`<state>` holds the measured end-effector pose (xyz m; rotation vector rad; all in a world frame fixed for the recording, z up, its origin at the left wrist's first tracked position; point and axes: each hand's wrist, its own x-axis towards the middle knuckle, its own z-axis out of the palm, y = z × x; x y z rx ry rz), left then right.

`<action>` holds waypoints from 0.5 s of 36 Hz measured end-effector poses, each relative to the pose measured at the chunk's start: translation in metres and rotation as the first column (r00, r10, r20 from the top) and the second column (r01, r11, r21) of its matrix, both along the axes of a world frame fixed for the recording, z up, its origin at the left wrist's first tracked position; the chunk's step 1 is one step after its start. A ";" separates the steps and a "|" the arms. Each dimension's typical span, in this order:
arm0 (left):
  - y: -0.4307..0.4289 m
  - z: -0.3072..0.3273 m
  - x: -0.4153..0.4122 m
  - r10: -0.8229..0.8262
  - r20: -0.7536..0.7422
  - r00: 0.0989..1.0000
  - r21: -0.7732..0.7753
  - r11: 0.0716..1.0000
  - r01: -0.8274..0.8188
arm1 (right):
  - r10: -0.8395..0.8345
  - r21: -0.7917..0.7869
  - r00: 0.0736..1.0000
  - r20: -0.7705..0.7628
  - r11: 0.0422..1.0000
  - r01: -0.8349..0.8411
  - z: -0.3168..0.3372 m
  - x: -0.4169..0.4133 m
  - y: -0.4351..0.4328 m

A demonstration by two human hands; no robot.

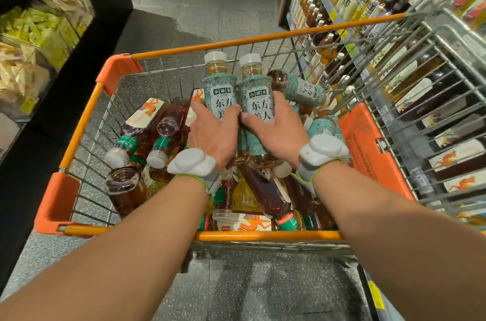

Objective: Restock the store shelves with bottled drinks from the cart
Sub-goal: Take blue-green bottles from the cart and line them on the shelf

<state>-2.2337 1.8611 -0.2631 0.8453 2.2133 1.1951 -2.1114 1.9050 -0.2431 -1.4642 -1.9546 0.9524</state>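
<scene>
Bottles of tea, two, held upright over the cart. Our left hand grips the left teal-labelled bottle and our right hand grips the right teal-labelled bottle. Fingers curl round the label band, and the two bottles touch side by side. We judge them full, so fairly heavy, in rigid plastic with a probably slick sleeve. Mid-body below the flared shoulder looks the safest hold (not the white caps). Labels read 小罐茶 and 东方美人. Brown tea bottles lie loose in the cart. Stocked drink shelves stand just to our right.
</scene>
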 end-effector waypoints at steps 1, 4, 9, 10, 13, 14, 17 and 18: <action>0.000 0.000 -0.001 0.001 0.013 1.000 0.014 1.000 -0.001 | -0.003 -0.004 1.000 -0.001 1.000 0.003 0.000 -0.002 0.000; -0.001 0.003 0.001 -0.021 0.050 0.999 0.038 0.999 0.019 | -0.022 -0.050 1.000 0.008 0.999 0.022 0.000 -0.002 0.001; -0.004 -0.002 0.000 -0.079 0.076 0.994 0.075 0.994 0.073 | -0.047 -0.145 0.999 0.017 0.988 0.049 0.001 -0.006 -0.004; -0.004 -0.002 0.001 -0.087 0.082 0.993 0.091 0.993 0.080 | -0.051 -0.149 0.999 0.010 0.988 0.052 0.001 -0.005 -0.004; -0.004 0.000 0.001 -0.088 0.102 0.991 0.127 0.989 0.075 | -0.059 -0.148 0.998 -0.019 0.987 0.055 0.005 -0.005 -0.005; -0.004 -0.001 0.002 -0.090 0.115 0.989 0.136 0.988 0.074 | -0.066 -0.146 0.998 -0.024 0.987 0.062 0.004 -0.004 -0.005; -0.007 0.000 0.004 -0.075 0.124 0.989 0.137 0.989 0.058 | -0.070 -0.151 0.996 -0.062 0.987 0.060 0.002 -0.004 -0.005; -0.008 0.002 0.003 -0.063 0.129 0.990 0.144 0.989 0.044 | -0.061 -0.155 0.995 -0.078 0.987 0.048 0.004 -0.005 -0.005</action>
